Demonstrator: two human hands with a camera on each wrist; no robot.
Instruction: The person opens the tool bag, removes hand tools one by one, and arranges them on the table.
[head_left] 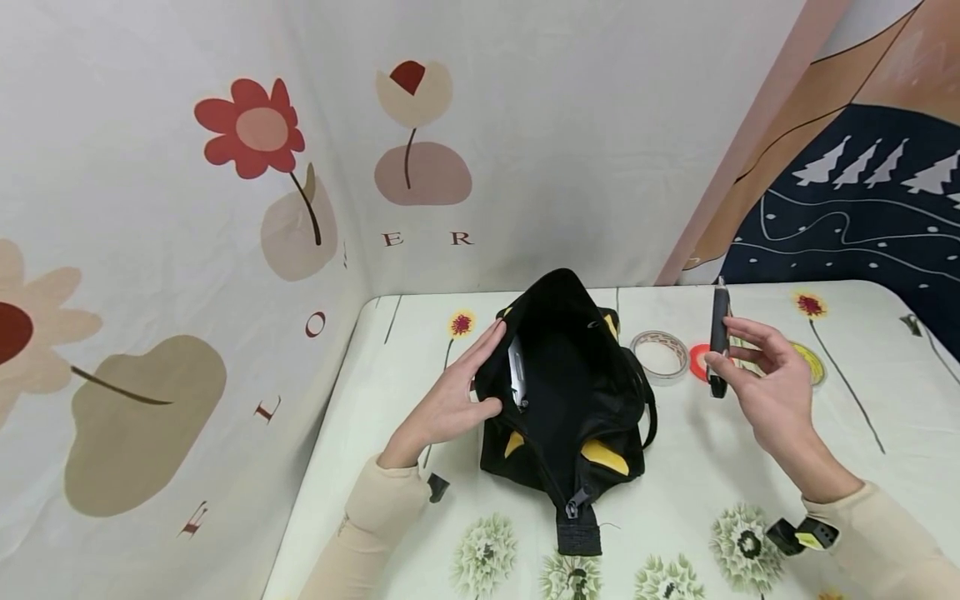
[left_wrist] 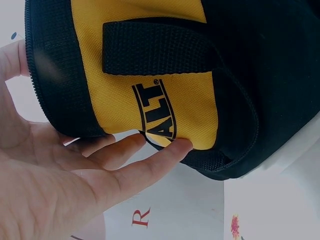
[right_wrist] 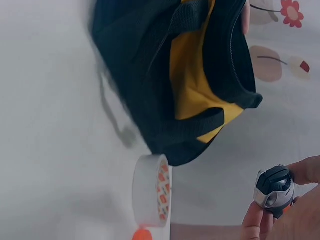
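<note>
A black and yellow tool bag [head_left: 607, 392] stands with its top gaping. My left hand [head_left: 453, 396] holds its left rim, the thumb at the zipper edge and the fingers against the yellow outer panel [left_wrist: 195, 110]. Inside the bag, a slim silvery object [head_left: 517, 371] lies along the left wall; its kind is unclear. To the right, my right hand [head_left: 772, 383] grips a dark grey utility knife [head_left: 720, 337] upright, raised above the table. The right wrist view shows one black and silver end of the knife [right_wrist: 275, 187], with some orange near the fingers.
A clear tape roll [head_left: 660, 356] lies right of the bag. Beyond it are a red ring-shaped roll [head_left: 700, 362] and a yellow-green round item [head_left: 810, 364], partly behind the right hand. The flower-print table [head_left: 885, 500] meets cloth-covered walls [head_left: 547, 150] at the back and left.
</note>
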